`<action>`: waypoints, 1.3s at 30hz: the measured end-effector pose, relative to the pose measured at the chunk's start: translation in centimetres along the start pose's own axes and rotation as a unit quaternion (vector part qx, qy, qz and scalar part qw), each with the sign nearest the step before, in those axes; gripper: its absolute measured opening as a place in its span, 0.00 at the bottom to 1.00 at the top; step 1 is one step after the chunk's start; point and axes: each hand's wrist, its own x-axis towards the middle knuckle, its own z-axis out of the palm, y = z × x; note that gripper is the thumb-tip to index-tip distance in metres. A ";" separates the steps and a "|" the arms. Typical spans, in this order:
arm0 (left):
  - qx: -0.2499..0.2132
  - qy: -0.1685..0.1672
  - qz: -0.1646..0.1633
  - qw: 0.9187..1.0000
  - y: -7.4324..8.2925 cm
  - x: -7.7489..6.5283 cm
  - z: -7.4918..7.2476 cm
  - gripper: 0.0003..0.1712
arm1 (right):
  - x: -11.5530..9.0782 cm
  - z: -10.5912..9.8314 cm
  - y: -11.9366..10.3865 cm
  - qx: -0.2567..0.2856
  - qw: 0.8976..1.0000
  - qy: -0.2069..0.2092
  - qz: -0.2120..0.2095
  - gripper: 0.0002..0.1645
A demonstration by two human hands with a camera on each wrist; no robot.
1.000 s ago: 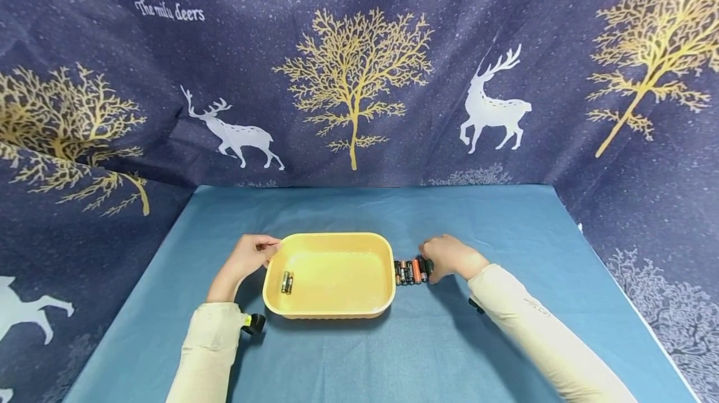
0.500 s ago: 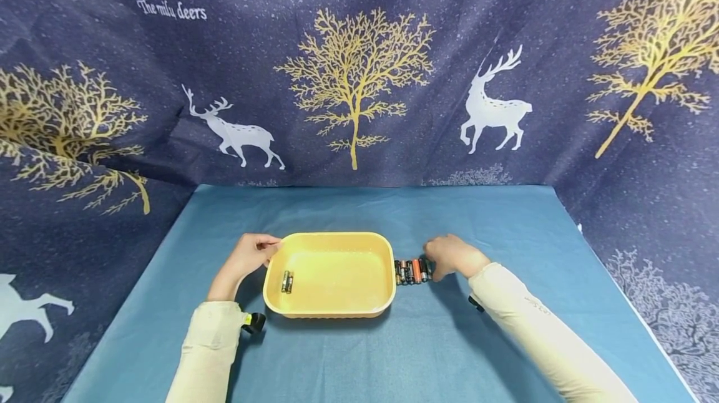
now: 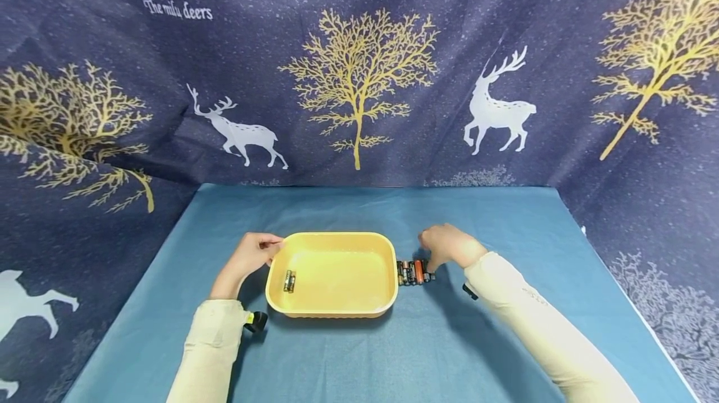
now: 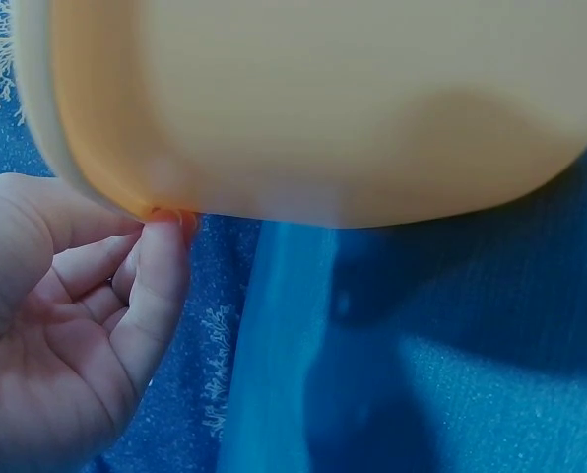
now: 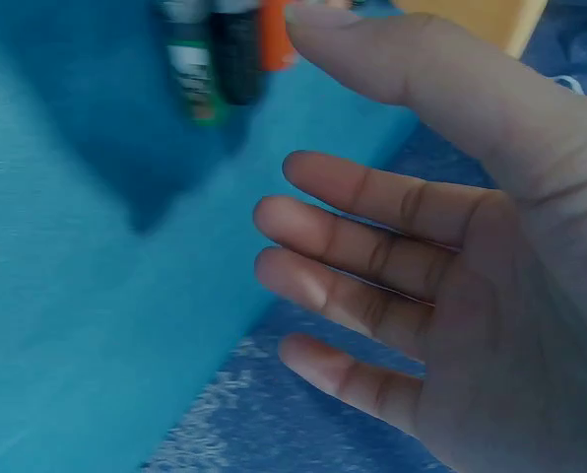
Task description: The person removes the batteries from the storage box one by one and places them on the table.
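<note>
At its upper left corner, the yellow plastic basin (image 3: 339, 278) is pinched at the rim by my left hand (image 3: 251, 257); the left wrist view shows the thumb and a fingertip on the basin's edge (image 4: 323, 202). Two small batteries (image 3: 289, 281) lie side by side inside it, near the left wall. Against the basin's right side stretches a row of several batteries (image 3: 412, 272), mostly dark, one orange. My right hand (image 3: 449, 245) hovers over the right end of this row, partly hiding it. In the right wrist view its fingers (image 5: 358, 256) are spread apart, holding nothing, with batteries (image 5: 220, 54) beyond the thumb.
A blue cloth (image 3: 359, 359) covers the table. Behind it hangs a dark blue curtain (image 3: 382, 97) printed with deer and trees. Small black wrist cameras sit at both sleeves.
My right hand has risen slightly off the right end of the battery row and shifted a little left over it. The left hand keeps its grip on the basin's rim.
</note>
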 end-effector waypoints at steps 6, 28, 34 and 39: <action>-0.002 -0.001 0.008 1.000 0.0 0.0 0.0 0.14 | 0.5 -2.3 -1.3 -0.025 0.998 0.049 -0.037 0.19; 0.006 0.017 -0.003 1.000 0.2 0.1 0.1 0.12 | 6.2 -6.2 -9.8 0.004 0.984 0.096 -0.149 0.17; 0.005 0.017 -0.004 1.000 0.2 0.2 0.1 0.12 | 8.2 -5.4 -12.2 -0.016 0.981 0.097 -0.168 0.20; 0.008 0.016 0.002 1.000 0.0 0.2 0.1 0.12 | 9.5 -4.5 -14.3 -0.048 0.980 0.089 -0.174 0.21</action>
